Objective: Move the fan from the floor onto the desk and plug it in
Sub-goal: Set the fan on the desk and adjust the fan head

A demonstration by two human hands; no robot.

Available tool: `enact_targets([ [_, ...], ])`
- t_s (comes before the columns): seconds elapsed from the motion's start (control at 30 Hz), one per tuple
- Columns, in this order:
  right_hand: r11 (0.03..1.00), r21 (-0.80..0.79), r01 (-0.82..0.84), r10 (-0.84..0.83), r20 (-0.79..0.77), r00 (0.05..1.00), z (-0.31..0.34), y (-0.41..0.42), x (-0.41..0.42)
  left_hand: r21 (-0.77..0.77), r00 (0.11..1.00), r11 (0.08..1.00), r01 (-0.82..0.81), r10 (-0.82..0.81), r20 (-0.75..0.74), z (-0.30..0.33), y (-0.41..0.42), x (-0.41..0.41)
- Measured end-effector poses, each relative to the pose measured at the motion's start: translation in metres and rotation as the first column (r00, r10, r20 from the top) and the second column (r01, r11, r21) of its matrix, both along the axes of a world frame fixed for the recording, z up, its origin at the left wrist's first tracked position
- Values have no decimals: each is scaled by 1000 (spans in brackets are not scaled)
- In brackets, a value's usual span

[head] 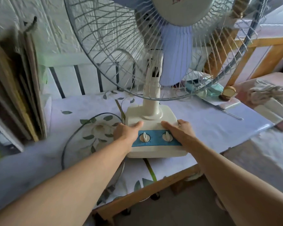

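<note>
The cream table fan [151,115] stands upright on the desk [219,128], which is covered with a white leaf-patterned cloth. Its wire cage and pale blue blades fill the top of the view. A blue panel with two cream knobs runs across the front of its base. My left hand [127,132] grips the base's left side, thumb on top. My right hand [180,130] grips the right side in the same way. The fan's dark cord [75,136] loops over the cloth to the left; its plug is not visible.
Flat boards and cardboard [21,88] lean against the wall at the left. A small round gold object [228,92], a teal item and a rope bundle [268,93] lie at the desk's right end. A wooden frame [258,51] stands behind. The desk's front edge is wooden.
</note>
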State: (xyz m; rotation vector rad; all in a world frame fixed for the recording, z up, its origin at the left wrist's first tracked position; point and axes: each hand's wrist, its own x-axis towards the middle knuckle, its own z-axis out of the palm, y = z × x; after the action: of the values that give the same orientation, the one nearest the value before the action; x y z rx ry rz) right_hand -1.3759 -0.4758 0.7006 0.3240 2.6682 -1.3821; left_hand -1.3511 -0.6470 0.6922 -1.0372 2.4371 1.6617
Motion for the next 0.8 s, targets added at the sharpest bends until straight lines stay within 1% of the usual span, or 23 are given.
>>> enact_targets([
  [0.13,997,70,23,-24,22,999,1,-2,2,-100,999,994,41,-39,19,-1,-4,1],
  [0.23,994,98,46,-51,45,998,-1,-4,4,-197,994,975,106,-97,54,2,-7,4],
  [0.37,988,140,57,-67,68,995,-4,-16,9,-200,985,966,165,-152,82,6,-15,5],
  [0.5,974,218,58,-70,50,996,-2,-18,11,-285,980,938,196,-177,91,7,-18,7],
  [0.6,963,263,57,-66,23,998,-1,-14,9,-282,982,942,184,-164,93,7,-14,7],
  [0.8,971,224,81,-74,-40,996,-10,-4,2,-248,986,955,163,-153,62,1,-8,6],
])
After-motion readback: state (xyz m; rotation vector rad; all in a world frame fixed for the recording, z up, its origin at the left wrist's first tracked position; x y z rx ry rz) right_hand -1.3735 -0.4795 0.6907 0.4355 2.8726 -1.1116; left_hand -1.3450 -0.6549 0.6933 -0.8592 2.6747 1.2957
